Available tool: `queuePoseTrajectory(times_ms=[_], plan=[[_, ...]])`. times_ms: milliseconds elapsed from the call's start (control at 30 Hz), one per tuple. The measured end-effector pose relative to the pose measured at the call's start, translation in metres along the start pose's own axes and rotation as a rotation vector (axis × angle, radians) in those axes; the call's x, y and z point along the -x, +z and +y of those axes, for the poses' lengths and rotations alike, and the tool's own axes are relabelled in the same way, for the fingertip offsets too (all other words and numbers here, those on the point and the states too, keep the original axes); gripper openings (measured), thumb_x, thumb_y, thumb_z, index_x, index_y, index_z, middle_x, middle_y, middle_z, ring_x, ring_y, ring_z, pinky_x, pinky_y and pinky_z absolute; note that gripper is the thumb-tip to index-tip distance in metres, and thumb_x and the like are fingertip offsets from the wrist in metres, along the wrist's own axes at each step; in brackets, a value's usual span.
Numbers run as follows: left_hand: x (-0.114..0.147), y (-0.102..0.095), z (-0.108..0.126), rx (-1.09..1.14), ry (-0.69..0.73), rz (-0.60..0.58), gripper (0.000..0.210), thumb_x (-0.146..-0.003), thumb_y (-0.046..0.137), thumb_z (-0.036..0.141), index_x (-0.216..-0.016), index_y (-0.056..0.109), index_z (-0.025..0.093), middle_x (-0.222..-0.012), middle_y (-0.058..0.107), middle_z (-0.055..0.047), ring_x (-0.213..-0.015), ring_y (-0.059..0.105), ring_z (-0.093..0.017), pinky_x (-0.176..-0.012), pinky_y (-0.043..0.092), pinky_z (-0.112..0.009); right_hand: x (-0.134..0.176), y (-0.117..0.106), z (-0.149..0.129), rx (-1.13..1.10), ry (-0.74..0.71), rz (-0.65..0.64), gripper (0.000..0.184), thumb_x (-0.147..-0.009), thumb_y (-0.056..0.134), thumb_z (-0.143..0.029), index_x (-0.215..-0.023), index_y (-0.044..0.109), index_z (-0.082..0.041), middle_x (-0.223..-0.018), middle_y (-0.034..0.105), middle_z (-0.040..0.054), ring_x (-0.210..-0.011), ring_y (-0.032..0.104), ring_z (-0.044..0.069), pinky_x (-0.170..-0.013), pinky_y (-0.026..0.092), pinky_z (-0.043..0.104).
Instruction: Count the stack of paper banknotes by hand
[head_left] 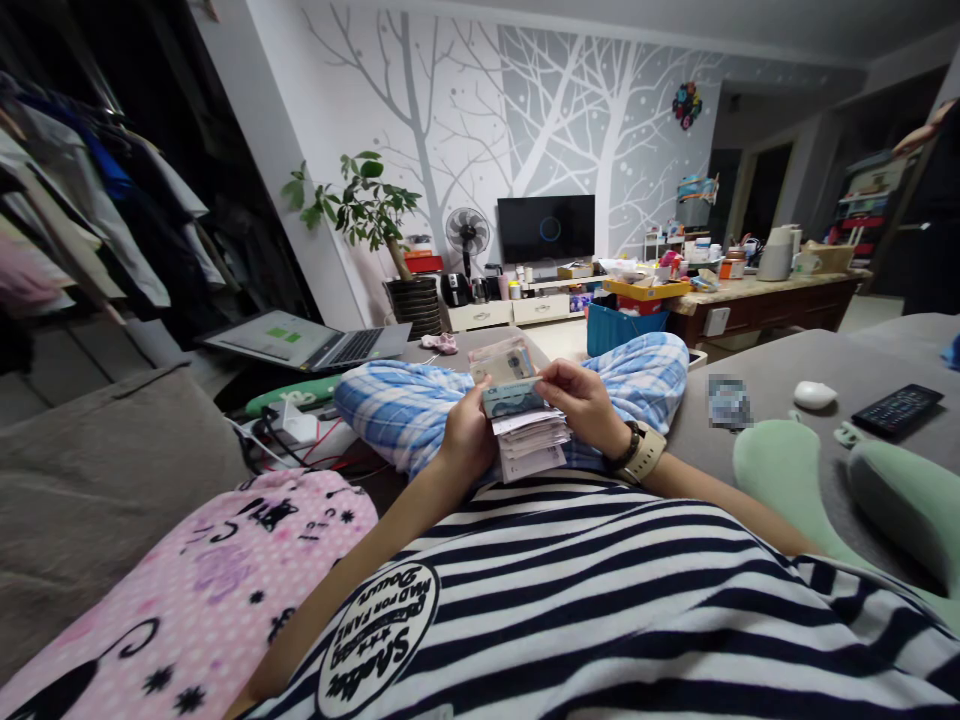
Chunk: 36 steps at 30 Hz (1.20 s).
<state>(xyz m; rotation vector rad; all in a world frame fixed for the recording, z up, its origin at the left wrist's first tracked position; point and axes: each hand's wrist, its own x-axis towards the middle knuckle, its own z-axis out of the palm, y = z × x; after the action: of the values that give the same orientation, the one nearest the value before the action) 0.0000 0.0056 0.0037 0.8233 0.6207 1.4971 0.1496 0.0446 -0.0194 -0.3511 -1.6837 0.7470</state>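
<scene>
A grey sofa (795, 370) is spreading across the room, and the person is sitting on it in a striped shirt (600, 600) with blue plaid trousers (405, 405) over the raised knees. A pink cat-print pillow (225, 590) is lying against the person's left side, and a green cushion (795, 480) is curving along the right. An open laptop (315, 342) is sitting beyond the knees, toward the left. Both hands are meeting in front of the knees, closed around a stack of banknotes (525, 440). The left hand (469, 432) is gripping the stack's left edge from beneath. The right hand (581, 398), a watch (643, 452) on its wrist, is pinching the upper notes, which are fanning upward. A remote (898, 408) and a white mouse (814, 395) are lying well apart from the hands on the sofa.
</scene>
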Motion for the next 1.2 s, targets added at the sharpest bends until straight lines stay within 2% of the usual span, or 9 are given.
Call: queuePoseTrajectory(times_ms=[133, 567, 767, 900, 967, 1067, 1200], plan=[[0.003, 0.002, 0.002, -0.035, -0.052, -0.044, 0.032, -0.085, 0.061, 0.036, -0.103, 0.072, 0.013, -0.083, 0.076, -0.008, -0.086, 0.072, -0.029, -0.08, 0.056, -0.037, 0.0, 0.001, -0.001, -0.019, 0.011, -0.003, 0.028, -0.087, 0.064, -0.045, -0.077, 0.056, -0.02, -0.068, 0.046, -0.0032, -0.064, 0.04, 0.012, -0.064, 0.038, 0.027], [0.005, 0.002, 0.002, 0.011, -0.081, -0.032, 0.032, -0.084, 0.062, 0.035, -0.107, 0.072, 0.014, -0.09, 0.077, -0.009, -0.091, 0.072, -0.032, -0.084, 0.057, -0.041, 0.001, 0.003, -0.004, 0.013, 0.071, -0.006, 0.035, -0.083, 0.063, -0.054, -0.076, 0.056, -0.02, -0.065, 0.046, -0.0033, -0.062, 0.038, 0.012, -0.058, 0.036, 0.026], [0.004, 0.0, 0.002, -0.001, -0.078, -0.031, 0.028, -0.084, 0.061, 0.027, -0.105, 0.072, 0.012, -0.089, 0.077, -0.01, -0.092, 0.072, -0.031, -0.085, 0.057, -0.041, 0.0, 0.001, -0.008, 0.024, 0.046, -0.005, 0.036, -0.085, 0.062, -0.054, -0.073, 0.057, -0.02, -0.063, 0.046, -0.0039, -0.059, 0.039, 0.011, -0.057, 0.035, 0.027], [-0.002, -0.007, -0.002, -0.009, -0.009, 0.048, 0.024, -0.084, 0.057, 0.021, -0.099, 0.071, 0.009, -0.086, 0.077, -0.01, -0.09, 0.073, -0.029, -0.085, 0.057, -0.04, 0.001, 0.0, -0.014, 0.039, 0.05, -0.074, 0.045, -0.091, 0.051, -0.059, -0.069, 0.059, -0.02, -0.059, 0.055, -0.0012, -0.057, 0.044, 0.012, -0.056, 0.037, 0.028], [-0.005, -0.01, -0.004, -0.017, 0.008, 0.069, 0.021, -0.083, 0.058, 0.02, -0.096, 0.071, 0.008, -0.084, 0.076, -0.011, -0.089, 0.073, -0.029, -0.085, 0.057, -0.04, 0.001, 0.0, -0.015, 0.042, 0.065, -0.09, 0.046, -0.09, 0.052, -0.06, -0.068, 0.058, -0.02, -0.06, 0.06, 0.0, -0.057, 0.047, 0.013, -0.056, 0.038, 0.028], [-0.006, -0.011, -0.005, -0.031, 0.008, 0.06, 0.019, -0.08, 0.062, 0.019, -0.093, 0.07, 0.009, -0.082, 0.076, -0.011, -0.087, 0.074, -0.029, -0.084, 0.057, -0.041, -0.001, 0.001, -0.011, 0.024, 0.092, -0.023, 0.042, -0.082, 0.065, -0.058, -0.067, 0.054, -0.02, -0.057, 0.056, -0.0023, -0.056, 0.048, 0.012, -0.056, 0.039, 0.027], [-0.004, -0.01, -0.005, -0.037, 0.041, 0.017, 0.024, -0.076, 0.066, 0.014, -0.099, 0.07, 0.009, -0.086, 0.077, -0.01, -0.089, 0.074, -0.029, -0.087, 0.056, -0.041, -0.004, 0.0, -0.003, 0.026, 0.105, 0.071, 0.043, -0.074, 0.074, -0.056, -0.069, 0.05, -0.021, -0.06, 0.05, -0.0047, -0.055, 0.045, 0.01, -0.053, 0.035, 0.025]])
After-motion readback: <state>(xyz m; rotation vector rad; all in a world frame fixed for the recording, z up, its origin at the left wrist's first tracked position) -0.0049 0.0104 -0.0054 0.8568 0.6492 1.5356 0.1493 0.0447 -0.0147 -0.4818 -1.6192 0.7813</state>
